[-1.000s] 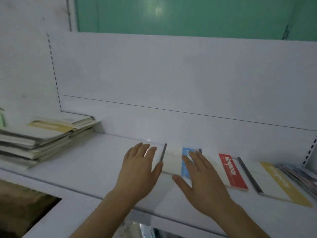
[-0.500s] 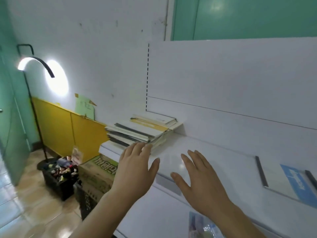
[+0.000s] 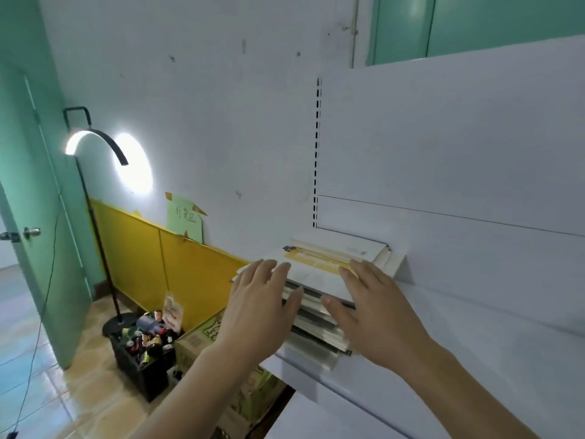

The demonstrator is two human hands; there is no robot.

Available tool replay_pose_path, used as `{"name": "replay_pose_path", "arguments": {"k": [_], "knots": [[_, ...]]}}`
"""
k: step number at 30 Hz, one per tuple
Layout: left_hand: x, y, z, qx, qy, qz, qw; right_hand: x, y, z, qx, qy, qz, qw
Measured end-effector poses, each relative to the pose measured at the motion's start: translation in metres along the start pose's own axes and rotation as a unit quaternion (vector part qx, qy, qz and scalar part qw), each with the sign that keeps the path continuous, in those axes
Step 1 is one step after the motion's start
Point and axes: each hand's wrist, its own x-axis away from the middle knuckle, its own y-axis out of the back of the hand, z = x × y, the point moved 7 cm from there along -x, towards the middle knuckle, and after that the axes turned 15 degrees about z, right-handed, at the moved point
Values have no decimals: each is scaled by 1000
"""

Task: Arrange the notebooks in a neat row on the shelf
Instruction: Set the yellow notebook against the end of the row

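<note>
Notebooks (image 3: 319,280): one loose stack at the left end of the white shelf (image 3: 474,327), about 12 o'clock from our hands, top cover with a yellow band. Change noted: a second ago we were flat on the row of laid-out notebooks further right; our view has since swung left and both hands have travelled to the stack. Left hand (image 3: 258,307): fingers straight and spread, at the stack's 9 o'clock edge, gripping nothing. Right hand (image 3: 376,308): likewise open, at its 3 o'clock side. Contact: cannot tell. Judgement: we are fetching the next notebook for the row
</note>
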Motion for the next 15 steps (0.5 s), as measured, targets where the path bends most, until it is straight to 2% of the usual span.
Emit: {"name": "replay_pose_path", "arguments": {"k": [5,7,12,15], "knots": [[-38,-24,16,-38,-31,58,997,-26,-6,2,44,8,22,999],[-48,-30,20,-62,-59,55,995,-26,-4,7,35,10,26,999],[-60,-25,25,-21,-121,19,992,-26,8,10,32,-47,12,998],[-60,2,28,69,-156,-70,983,-17,25,19,76,-73,-66,992]]}}
